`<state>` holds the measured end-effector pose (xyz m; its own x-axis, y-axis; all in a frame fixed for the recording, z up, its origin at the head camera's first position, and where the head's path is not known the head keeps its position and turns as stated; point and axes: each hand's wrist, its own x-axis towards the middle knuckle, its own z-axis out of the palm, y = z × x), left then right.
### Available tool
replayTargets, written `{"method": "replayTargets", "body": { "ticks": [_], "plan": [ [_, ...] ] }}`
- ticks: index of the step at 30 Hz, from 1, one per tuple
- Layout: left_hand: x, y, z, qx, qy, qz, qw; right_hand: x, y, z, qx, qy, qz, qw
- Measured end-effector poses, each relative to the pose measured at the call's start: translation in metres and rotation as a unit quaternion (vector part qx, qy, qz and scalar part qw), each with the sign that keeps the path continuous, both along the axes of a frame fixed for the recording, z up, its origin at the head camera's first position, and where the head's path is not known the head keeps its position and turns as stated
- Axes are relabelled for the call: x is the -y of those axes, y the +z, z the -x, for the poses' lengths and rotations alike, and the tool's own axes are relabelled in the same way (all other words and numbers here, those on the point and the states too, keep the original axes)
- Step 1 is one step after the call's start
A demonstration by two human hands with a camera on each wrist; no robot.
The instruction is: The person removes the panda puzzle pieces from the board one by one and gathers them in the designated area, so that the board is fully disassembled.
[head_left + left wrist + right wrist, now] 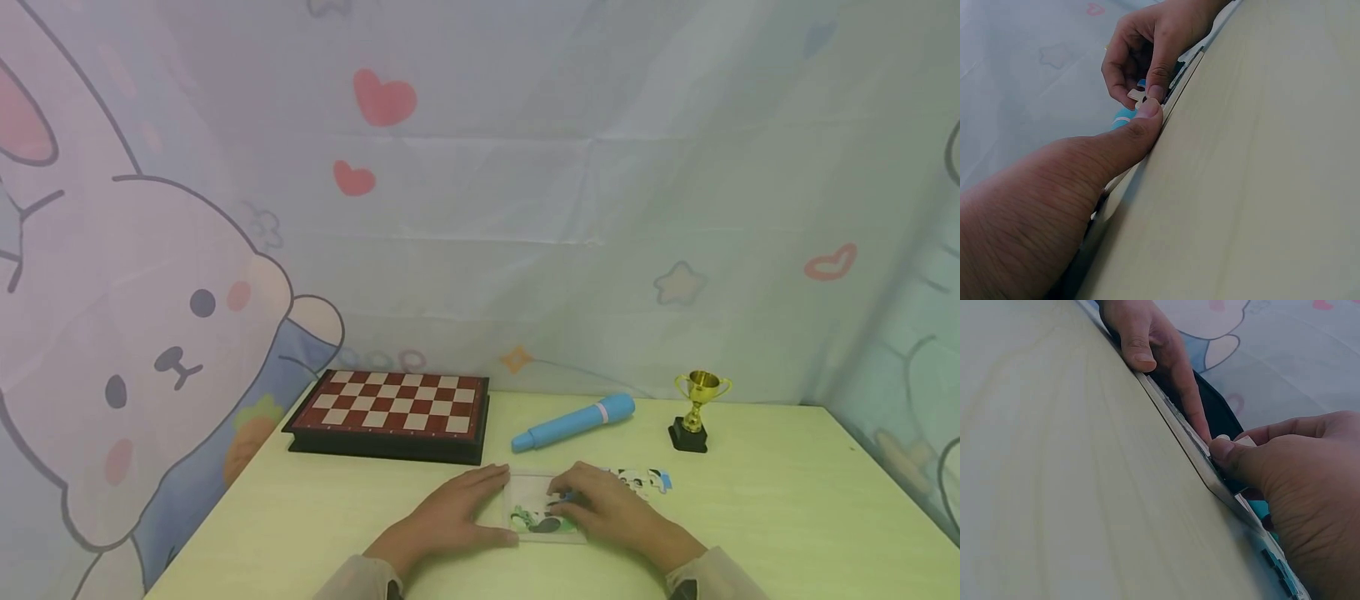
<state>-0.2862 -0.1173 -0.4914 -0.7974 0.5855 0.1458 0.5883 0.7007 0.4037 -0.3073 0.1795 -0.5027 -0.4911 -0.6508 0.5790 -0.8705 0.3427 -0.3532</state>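
Head view is showing the flat puzzle tray (534, 483) lying on the bench (787, 500), green-printed pieces (531, 520) filling its 6 o'clock side; both wrist views are catching the tray nearly edge-on, hiding that print. They are, however, revealing the pale puzzle piece (1136, 95) that fingers are largely covering from above. Right hand (609, 510), at 3 o'clock, is pinching this piece over the tray, grip closed between thumb and fingertips. Left hand (453, 518), at 9 o'clock, is bracing the tray's edge, thumb and fingers spreading wide apart. Loose pieces (651, 480) are lying beyond the right hand, between 2 and 3 o'clock.
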Motion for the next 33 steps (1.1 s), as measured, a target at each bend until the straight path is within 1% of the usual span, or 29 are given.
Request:
{"method": "replayTargets", "body": {
  "ticks": [5,12,20,25,33],
  "plan": [
    [0.0,0.0,0.001,0.0,0.0,0.001,1.0,0.0,0.002,0.0,0.008,-0.012,-0.008,0.9999],
    [0.0,-0.001,0.002,0.0,0.003,0.001,1.0,0.001,0.005,-0.001,0.005,-0.027,-0.012,0.9996],
    [0.001,-0.002,0.003,0.001,0.002,-0.004,1.0,-0.001,0.005,-0.003,-0.008,-0.065,-0.029,0.9974],
    [0.0,-0.002,0.003,-0.003,0.004,0.0,1.0,-0.003,0.004,-0.003,-0.002,-0.078,-0.011,0.9969],
    [0.001,-0.002,0.002,-0.006,0.0,-0.002,1.0,-0.014,0.001,0.001,-0.027,-0.07,0.035,0.9966]
  ]
}}
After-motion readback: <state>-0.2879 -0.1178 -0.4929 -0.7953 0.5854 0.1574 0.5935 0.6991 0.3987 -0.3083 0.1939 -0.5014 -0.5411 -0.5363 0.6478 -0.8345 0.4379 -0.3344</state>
